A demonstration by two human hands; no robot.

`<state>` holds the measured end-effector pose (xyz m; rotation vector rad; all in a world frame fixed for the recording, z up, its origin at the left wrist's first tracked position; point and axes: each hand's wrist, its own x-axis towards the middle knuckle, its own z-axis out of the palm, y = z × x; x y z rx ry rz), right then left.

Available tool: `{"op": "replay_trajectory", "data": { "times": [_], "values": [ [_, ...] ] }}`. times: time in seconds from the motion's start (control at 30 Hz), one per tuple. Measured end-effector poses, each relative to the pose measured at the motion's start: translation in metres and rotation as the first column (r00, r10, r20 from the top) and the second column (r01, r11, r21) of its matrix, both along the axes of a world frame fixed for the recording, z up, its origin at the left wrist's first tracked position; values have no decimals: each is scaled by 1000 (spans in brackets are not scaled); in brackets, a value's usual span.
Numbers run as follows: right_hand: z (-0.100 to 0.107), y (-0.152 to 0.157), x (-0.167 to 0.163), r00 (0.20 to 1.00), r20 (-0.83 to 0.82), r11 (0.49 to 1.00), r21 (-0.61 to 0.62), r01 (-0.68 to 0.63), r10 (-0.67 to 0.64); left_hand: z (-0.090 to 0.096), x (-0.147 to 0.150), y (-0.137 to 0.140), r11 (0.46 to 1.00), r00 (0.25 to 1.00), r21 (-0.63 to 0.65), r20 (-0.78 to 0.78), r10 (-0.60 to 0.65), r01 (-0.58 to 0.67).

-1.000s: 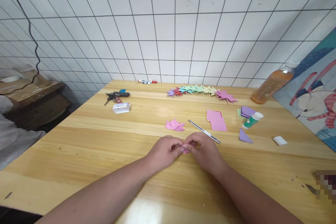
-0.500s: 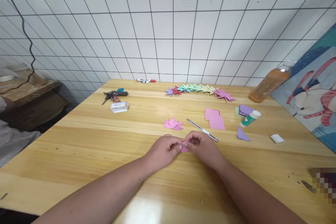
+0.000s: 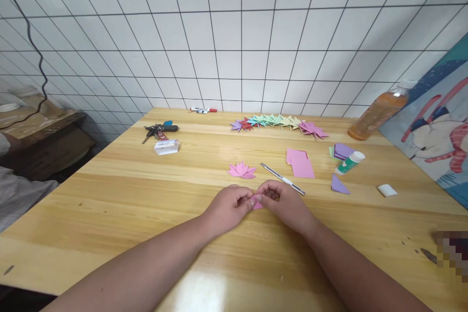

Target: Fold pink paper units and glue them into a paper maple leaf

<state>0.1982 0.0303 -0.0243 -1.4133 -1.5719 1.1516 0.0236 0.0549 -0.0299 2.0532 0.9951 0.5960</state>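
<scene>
Between my two hands is a small piece of pink paper [image 3: 258, 203], just above or on the tabletop; most of it hides behind the fingers. My left hand [image 3: 230, 208] pinches its left side with thumb and forefinger. On the other side my right hand [image 3: 283, 203] pinches it too, the thumbs almost meeting. Just beyond the hands lies a pink folded-paper piece with several points [image 3: 242, 170]. A utility knife [image 3: 282, 179] rests slantwise past my right hand, and pink paper sheets [image 3: 302, 163] lie farther right.
A row of coloured folded pieces [image 3: 278, 123] runs along the back. To the right are a glue stick [image 3: 350, 163], a purple paper triangle [image 3: 340, 185], a white eraser-like block [image 3: 386, 190] and a bottle [image 3: 378, 112]. Keys [image 3: 159, 131], a small white box [image 3: 166, 146] and a marker [image 3: 203, 110] lie left.
Both hands keep their pinch on the pink paper and have hardly moved. The whole view has shifted very slightly.
</scene>
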Motion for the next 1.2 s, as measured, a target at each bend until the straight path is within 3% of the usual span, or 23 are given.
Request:
{"op": "replay_trajectory", "data": {
  "times": [0.13, 0.37, 0.47, 0.63, 0.77, 0.83, 0.93, 1.07, 1.2],
  "values": [
    [2, -1, 0, 999, 38, 1000, 23, 9, -10, 4, 1, -1, 997, 998, 75, -57, -15, 19],
    [5, 1, 3, 997, -78, 999, -27, -23, 21, 5, 1, -1, 996, 997, 82, -74, -26, 33],
    [5, 1, 3, 993, -115, 997, -72, -4, -4, 3, 0, -1, 999, 999, 36, -36, -28, 29],
    [6, 2, 5, 982, -186, 994, -108, 18, -38, -2, -1, 4, 985, 989, -172, 140, 40, -16],
    [8, 2, 5, 983, -177, 990, -136, 22, -46, -2, -1, 5, 976, 977, -215, 196, 85, -42],
    [7, 2, 3, 994, -108, 997, -80, 23, -31, -1, -1, 5, 974, 973, -222, 208, 95, -47],
    [7, 0, 0, 987, 137, 989, 127, 71, -89, -1, 0, 5, 971, 955, -230, 271, 122, -59],
    [10, -6, 0, 853, 480, 914, 405, -9, -205, 1, -1, 5, 970, 928, -238, 351, 126, -42],
    [14, -10, 1, 772, 585, 873, 480, -83, -248, 5, -1, 4, 972, 921, -234, 374, 109, -21]
  ]
}}
